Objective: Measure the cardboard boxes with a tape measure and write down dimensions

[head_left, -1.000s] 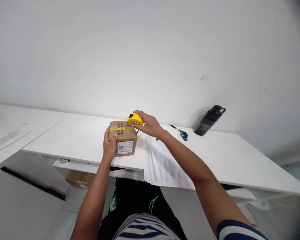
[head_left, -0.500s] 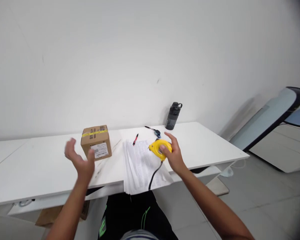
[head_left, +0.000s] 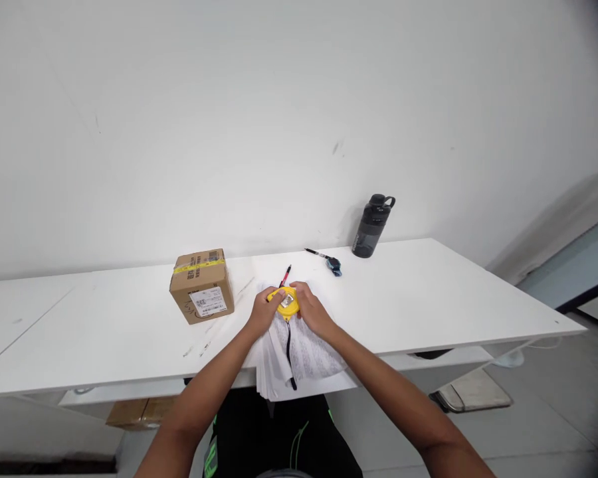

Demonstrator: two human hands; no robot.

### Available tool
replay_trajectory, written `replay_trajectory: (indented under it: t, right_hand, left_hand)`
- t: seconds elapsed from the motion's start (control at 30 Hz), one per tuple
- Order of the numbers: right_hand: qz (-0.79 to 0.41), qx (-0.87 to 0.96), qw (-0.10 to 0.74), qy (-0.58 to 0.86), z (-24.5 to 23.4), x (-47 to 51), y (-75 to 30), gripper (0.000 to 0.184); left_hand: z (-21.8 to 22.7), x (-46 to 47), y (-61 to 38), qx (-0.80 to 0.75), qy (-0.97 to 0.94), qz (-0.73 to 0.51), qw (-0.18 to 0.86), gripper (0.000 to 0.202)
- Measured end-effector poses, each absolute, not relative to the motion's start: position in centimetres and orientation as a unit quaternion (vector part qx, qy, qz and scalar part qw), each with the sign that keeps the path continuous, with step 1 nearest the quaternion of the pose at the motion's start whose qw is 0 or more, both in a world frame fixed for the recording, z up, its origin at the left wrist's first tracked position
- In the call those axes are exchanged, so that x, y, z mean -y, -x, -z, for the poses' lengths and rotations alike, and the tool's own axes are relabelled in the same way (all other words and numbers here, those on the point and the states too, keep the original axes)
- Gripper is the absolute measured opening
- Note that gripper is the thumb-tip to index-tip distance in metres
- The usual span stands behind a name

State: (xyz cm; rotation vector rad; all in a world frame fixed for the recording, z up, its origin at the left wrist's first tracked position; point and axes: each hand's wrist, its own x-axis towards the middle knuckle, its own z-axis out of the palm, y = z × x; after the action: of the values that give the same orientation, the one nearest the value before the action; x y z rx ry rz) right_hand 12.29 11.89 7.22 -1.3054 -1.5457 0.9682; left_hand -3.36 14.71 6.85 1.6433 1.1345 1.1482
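Both my hands grip a yellow tape measure (head_left: 290,303) above the papers. My left hand (head_left: 263,312) closes on its left side, with the thumb lying on the case. My right hand (head_left: 313,311) is wrapped round the right side. A black wrist strap (head_left: 289,352) hangs from the case toward me, over a stack of written paper sheets (head_left: 313,355) that overhangs the desk's front edge. Just beyond the hands lies a red and black pen (head_left: 286,274). To the left stands a taped cardboard box (head_left: 202,287) with a white label.
A dark water bottle (head_left: 373,226) stands near the wall on the white desk (head_left: 403,299). Left of it lie a black pen (head_left: 317,253) and a watch (head_left: 333,265). Another cardboard box (head_left: 142,413) sits beneath the desk.
My left hand, empty and spread before, has moved right and taken hold of the tape measure. My right hand has brought it slightly left, and the view has shifted.
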Motion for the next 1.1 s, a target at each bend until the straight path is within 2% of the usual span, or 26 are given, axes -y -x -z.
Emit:
replay_trajectory:
  t: [0.07, 0.17, 0.27, 0.33, 0.4, 0.53, 0.57, 0.73, 0.83, 0.9, 1.0, 1.1]
  right_hand:
    - [-0.38, 0.678, 0.326, 0.539, -7.9, -14.8, -14.0, 0.055]
    - [-0.254, 0.777, 0.193, 0.543, -8.8, -18.8, -15.7, 0.047]
    - [-0.117, 0.802, 0.127, 0.572, -8.9, -22.5, -15.8, 0.046]
    - [-0.092, 0.798, 0.107, 0.585, -8.3, -24.7, -15.2, 0.052]
    - [-0.083, 0.799, 0.096, 0.587, -7.3, -26.3, -14.5, 0.048]
    - [-0.092, 0.782, 0.149, 0.598, -4.9, -27.2, -14.8, 0.02]
    - [-0.093, 0.766, 0.177, 0.611, -4.4, -26.8, -15.3, 0.02]
    - [-0.096, 0.649, 0.344, 0.672, -2.2, -23.9, -18.8, 0.055]
    - [-0.188, 0.591, 0.463, 0.633, -1.5, -22.8, -19.7, 0.054]
    - [-0.257, 0.562, 0.512, 0.597, -1.4, -22.7, -19.8, 0.056]
    - [-0.348, 0.542, 0.502, 0.577, -1.4, -23.0, -19.9, 0.061]
    - [-0.403, 0.528, 0.483, 0.571, -1.7, -23.1, -20.3, 0.049]
  left_hand:
    - [-6.0, -16.3, 3.4, -0.469, -0.676, -0.433, 0.369, 0.034]
    - [-4.7, -17.5, 3.7, -0.495, -0.722, -0.38, 0.3, 0.031]
    - [-3.7, -18.0, 4.3, -0.488, -0.747, -0.35, 0.286, 0.033]
    - [-3.5, -18.0, 4.6, -0.469, -0.766, -0.337, 0.281, 0.033]
    - [-3.5, -17.8, 4.8, -0.448, -0.788, -0.322, 0.275, 0.033]
    - [-3.8, -17.5, 4.8, -0.426, -0.806, -0.299, 0.282, 0.033]
    - [-3.8, -17.5, 4.8, -0.427, -0.805, -0.297, 0.285, 0.034]
    - [-3.5, -17.9, 4.6, -0.429, -0.78, -0.308, 0.335, 0.039]
    - [-3.3, -18.2, 4.4, -0.432, -0.746, -0.324, 0.39, 0.046]
    - [-3.3, -18.3, 4.3, -0.422, -0.73, -0.334, 0.422, 0.045]
    - [-3.3, -18.4, 4.2, -0.409, -0.711, -0.337, 0.461, 0.043]
    - [-3.1, -18.4, 4.1, -0.397, -0.69, -0.352, 0.492, 0.046]
